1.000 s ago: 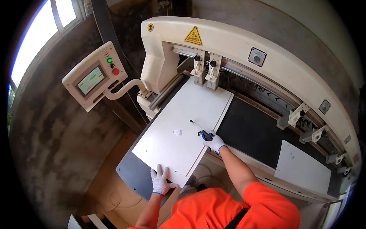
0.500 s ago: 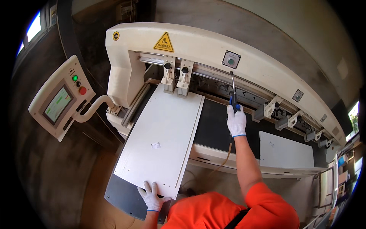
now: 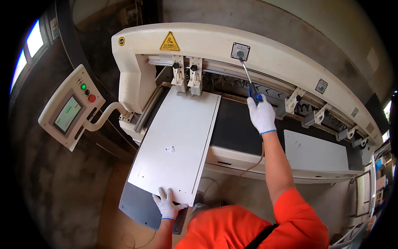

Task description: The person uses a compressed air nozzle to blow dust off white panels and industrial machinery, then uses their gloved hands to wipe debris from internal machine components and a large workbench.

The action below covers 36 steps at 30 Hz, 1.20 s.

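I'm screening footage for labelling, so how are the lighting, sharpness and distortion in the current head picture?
Head view: the window is blown out to white, while the left wall sits dim; fisheye bends the machine's overhead beam into an arc, with black corners; the white panel looks fairly evenly lit, and the right hand reasonably sharp.

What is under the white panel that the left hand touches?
A grey support plate emerges at the near end of the white panel, by the left hand; a black machine bed shows along its right side. The panel covers whatever else lies beneath, so that cannot be seen.
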Each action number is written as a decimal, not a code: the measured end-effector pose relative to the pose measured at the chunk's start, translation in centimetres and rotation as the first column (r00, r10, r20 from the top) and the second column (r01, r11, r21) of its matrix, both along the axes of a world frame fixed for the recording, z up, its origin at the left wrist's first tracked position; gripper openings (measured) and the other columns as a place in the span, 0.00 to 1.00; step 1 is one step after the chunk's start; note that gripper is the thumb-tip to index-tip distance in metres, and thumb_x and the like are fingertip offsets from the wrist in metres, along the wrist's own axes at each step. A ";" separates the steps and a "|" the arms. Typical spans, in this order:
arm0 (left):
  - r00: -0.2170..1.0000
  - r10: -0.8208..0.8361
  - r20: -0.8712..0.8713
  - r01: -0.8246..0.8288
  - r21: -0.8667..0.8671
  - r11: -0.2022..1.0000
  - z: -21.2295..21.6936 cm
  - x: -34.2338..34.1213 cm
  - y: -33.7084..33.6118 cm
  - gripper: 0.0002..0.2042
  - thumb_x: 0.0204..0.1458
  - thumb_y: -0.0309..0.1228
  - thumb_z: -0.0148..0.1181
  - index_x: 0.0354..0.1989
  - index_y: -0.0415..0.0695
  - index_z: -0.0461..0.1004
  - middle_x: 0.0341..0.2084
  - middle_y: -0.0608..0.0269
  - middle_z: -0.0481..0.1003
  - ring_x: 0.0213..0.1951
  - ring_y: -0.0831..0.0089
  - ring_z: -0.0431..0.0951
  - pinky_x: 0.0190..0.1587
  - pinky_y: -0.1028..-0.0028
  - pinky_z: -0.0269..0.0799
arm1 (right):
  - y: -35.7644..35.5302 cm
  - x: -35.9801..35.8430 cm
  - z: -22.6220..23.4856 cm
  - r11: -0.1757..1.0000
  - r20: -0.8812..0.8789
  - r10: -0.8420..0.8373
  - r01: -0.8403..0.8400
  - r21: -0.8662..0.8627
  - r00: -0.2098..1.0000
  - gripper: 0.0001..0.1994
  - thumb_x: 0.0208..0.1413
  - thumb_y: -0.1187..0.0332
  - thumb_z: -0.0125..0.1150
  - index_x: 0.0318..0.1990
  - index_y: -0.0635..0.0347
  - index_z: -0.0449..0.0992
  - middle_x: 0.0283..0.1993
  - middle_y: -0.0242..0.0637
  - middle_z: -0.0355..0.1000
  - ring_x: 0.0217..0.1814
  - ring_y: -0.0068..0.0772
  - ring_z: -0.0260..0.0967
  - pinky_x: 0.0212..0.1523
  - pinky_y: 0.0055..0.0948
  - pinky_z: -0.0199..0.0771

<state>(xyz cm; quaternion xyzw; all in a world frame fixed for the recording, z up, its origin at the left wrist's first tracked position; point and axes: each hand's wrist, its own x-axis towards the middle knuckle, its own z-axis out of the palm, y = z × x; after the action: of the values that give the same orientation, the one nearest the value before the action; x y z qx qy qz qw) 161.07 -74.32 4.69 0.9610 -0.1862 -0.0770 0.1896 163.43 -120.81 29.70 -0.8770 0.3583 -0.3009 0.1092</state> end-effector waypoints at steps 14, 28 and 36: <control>0.987 0.114 0.113 -0.132 0.166 0.977 -1.4 -3.2 -3.7 0.47 0.46 0.56 0.68 0.69 0.38 0.60 0.70 0.32 0.52 0.67 0.25 0.50 0.70 0.42 0.47 | -2.6 -35.6 -26.1 0.474 -0.198 -0.278 0.313 0.823 0.940 0.23 0.60 0.46 0.61 0.30 0.61 0.78 0.19 0.38 0.74 0.21 0.39 0.75 0.25 0.40 0.74; 0.991 0.031 0.130 -0.021 -0.075 0.997 -6.6 -16.3 -12.1 0.35 0.51 0.50 0.66 0.64 0.40 0.68 0.65 0.44 0.66 0.69 0.44 0.59 0.71 0.50 0.53 | 3.5 -33.6 -22.0 0.525 -0.242 0.768 -0.367 0.768 0.593 0.24 0.56 0.43 0.60 0.41 0.57 0.80 0.35 0.50 0.80 0.41 0.58 0.78 0.43 0.51 0.76; 0.471 0.553 -0.687 -0.781 -0.033 0.624 -19.5 -46.4 0.0 0.36 0.54 0.57 0.56 0.60 0.37 0.74 0.60 0.41 0.73 0.63 0.49 0.71 0.66 0.61 0.65 | 11.8 -33.9 -23.1 0.263 -0.462 0.841 -0.534 0.803 -0.280 0.28 0.46 0.38 0.63 0.39 0.54 0.82 0.36 0.50 0.80 0.42 0.52 0.79 0.45 0.44 0.76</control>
<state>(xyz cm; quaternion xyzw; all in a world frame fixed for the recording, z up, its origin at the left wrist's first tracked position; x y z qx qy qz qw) 114.66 -74.36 -14.80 0.8229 0.2737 -0.2707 0.4178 129.50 -109.04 6.63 -0.8697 -0.2069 0.4138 0.1720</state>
